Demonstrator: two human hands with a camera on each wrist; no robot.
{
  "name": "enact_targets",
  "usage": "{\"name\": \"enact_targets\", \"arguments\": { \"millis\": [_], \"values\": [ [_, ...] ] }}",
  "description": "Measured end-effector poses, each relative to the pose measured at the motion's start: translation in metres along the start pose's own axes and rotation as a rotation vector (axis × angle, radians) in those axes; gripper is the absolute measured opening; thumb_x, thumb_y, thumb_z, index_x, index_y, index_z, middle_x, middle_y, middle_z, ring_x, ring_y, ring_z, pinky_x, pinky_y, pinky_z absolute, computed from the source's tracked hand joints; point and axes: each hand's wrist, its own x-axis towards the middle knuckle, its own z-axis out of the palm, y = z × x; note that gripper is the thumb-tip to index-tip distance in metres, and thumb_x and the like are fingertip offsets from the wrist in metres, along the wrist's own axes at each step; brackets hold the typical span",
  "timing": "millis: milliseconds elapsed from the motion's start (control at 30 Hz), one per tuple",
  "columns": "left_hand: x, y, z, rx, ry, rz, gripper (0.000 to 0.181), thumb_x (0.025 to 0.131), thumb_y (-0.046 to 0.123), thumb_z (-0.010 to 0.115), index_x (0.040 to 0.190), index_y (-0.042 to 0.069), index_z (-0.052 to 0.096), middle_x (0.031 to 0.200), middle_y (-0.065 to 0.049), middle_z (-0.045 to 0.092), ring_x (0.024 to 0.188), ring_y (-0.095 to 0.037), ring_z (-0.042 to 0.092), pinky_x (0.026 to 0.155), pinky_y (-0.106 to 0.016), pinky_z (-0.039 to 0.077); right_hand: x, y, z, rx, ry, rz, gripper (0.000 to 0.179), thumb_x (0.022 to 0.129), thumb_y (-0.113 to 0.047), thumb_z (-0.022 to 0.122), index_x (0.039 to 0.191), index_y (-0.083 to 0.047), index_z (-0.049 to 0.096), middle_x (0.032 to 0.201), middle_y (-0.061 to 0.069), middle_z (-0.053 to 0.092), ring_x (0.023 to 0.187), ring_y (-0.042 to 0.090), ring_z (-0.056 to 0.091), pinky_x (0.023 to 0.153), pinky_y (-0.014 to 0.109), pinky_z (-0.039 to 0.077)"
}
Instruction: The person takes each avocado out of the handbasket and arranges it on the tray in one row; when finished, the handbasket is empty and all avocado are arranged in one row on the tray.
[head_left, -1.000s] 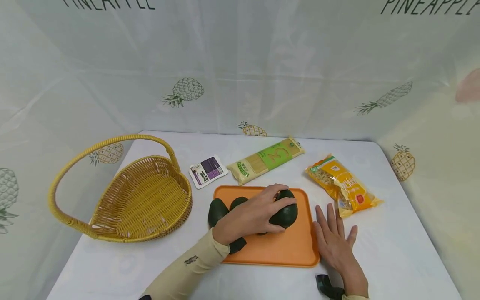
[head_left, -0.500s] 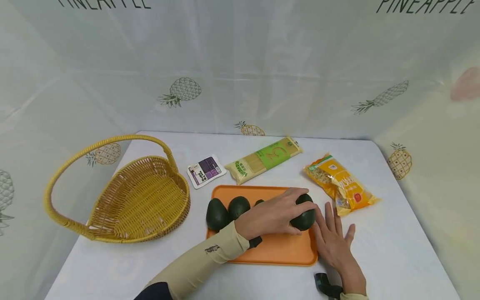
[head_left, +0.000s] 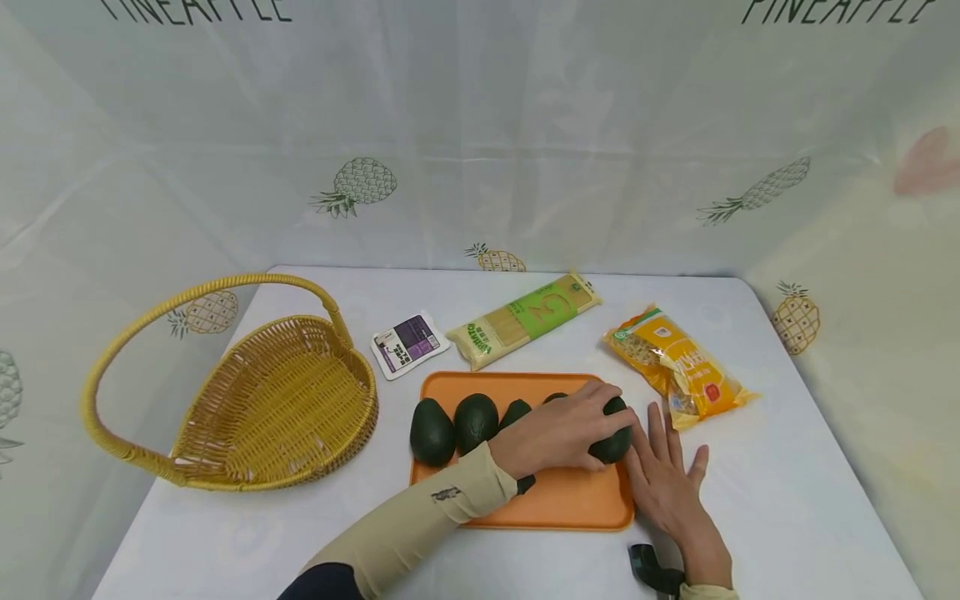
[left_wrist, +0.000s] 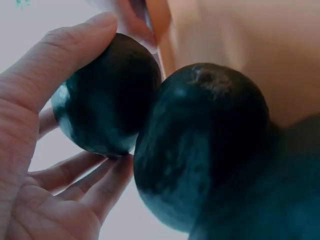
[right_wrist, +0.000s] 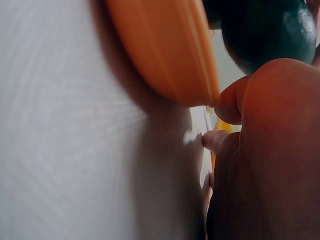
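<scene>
My left hand (head_left: pixel 562 429) reaches across the orange tray (head_left: pixel 555 504) and grips a dark green avocado (head_left: pixel 613 446) at the tray's right end. The left wrist view shows the thumb and fingers curled round that avocado (left_wrist: pixel 105 100), with another avocado (left_wrist: pixel 200 145) right beside it. Along the tray lie more avocados in a row, the leftmost avocado (head_left: pixel 432 433) at the left rim; the wrist partly hides some of them. My right hand (head_left: pixel 667 492) rests on the white table with fingers spread, its index side at the tray's right edge.
A yellow wicker basket (head_left: pixel 277 408) with a tall handle stands at the left. Behind the tray lie a purple-and-white packet (head_left: pixel 408 343) and a long pack of noodles (head_left: pixel 525 321). An orange-yellow bag (head_left: pixel 678 367) lies beyond my right hand.
My left hand has moved to the right with the avocado, from the middle of the tray to its right end, uncovering avocados behind it. My right hand has stayed put.
</scene>
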Motion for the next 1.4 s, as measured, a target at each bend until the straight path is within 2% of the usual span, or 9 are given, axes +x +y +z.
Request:
{"name": "enact_targets", "arguments": {
  "millis": [200,367,533,800,1100,1300,1400],
  "values": [
    [0.007,0.002,0.013,0.134,-0.023,0.005,0.063,0.093,0.046,0.083,0.145,0.026,0.055,0.144,-0.005,0.058,0.125,-0.016,0.057,0.092,-0.015,0.056,0.001,-0.001,0.001,-0.013,0.009,-0.016,0.069,0.115,-0.044,0.032,0.173,-0.011,0.011,0.179,0.021,-0.016,0.164,0.051,-0.013,0.112,0.081,-0.031],
    [0.008,0.002,0.02,0.195,-0.034,-0.012,0.062,0.094,0.049,0.081,0.146,0.028,0.053,0.142,-0.004,0.059,0.124,-0.015,0.058,0.092,-0.016,0.056,0.002,-0.001,0.003,-0.018,0.016,-0.022,0.068,0.115,-0.041,0.034,0.173,-0.012,0.012,0.179,0.021,-0.015,0.164,0.051,-0.013,0.112,0.082,-0.03],
    [0.007,0.003,0.02,0.203,-0.006,-0.013,0.061,0.095,0.049,0.08,0.145,0.027,0.054,0.142,-0.005,0.059,0.124,-0.016,0.059,0.091,-0.016,0.057,0.002,-0.001,0.003,-0.019,0.009,-0.018,0.068,0.115,-0.04,0.034,0.173,-0.011,0.012,0.179,0.021,-0.016,0.165,0.05,-0.014,0.112,0.081,-0.031],
    [0.005,0.001,0.021,0.18,0.014,-0.012,0.064,0.095,0.051,0.08,0.148,0.025,0.053,0.158,-0.012,0.055,0.141,-0.023,0.056,0.104,-0.022,0.056,0.003,-0.001,0.003,-0.012,0.004,-0.014,0.067,0.115,-0.038,0.033,0.172,-0.01,0.012,0.179,0.02,-0.016,0.165,0.05,-0.014,0.113,0.08,-0.031],
    [0.005,0.001,0.017,0.203,0.028,-0.008,0.069,0.094,0.056,0.079,0.151,0.026,0.053,0.159,-0.008,0.055,0.14,-0.022,0.055,0.109,-0.023,0.054,0.006,0.001,0.002,-0.018,0.006,-0.024,0.068,0.115,-0.039,0.034,0.172,-0.01,0.011,0.179,0.021,-0.017,0.165,0.05,-0.015,0.113,0.081,-0.031],
    [-0.004,-0.003,0.015,0.206,0.079,-0.019,0.065,0.1,0.062,0.068,0.152,0.025,0.058,0.156,-0.008,0.057,0.143,-0.024,0.055,0.119,-0.031,0.048,0.007,0.001,0.002,-0.021,0.01,-0.024,0.068,0.115,-0.04,0.032,0.173,-0.012,0.009,0.179,0.02,-0.016,0.165,0.05,-0.015,0.113,0.081,-0.031],
    [-0.012,-0.006,0.014,0.228,0.11,-0.049,0.059,0.103,0.062,0.061,0.151,0.026,0.06,0.156,-0.005,0.058,0.147,-0.027,0.052,0.124,-0.042,0.045,0.008,0.002,0.002,-0.009,0.008,-0.013,0.068,0.115,-0.042,0.029,0.173,-0.013,0.008,0.179,0.02,-0.017,0.165,0.05,-0.015,0.113,0.081,-0.031]
  ]
}}
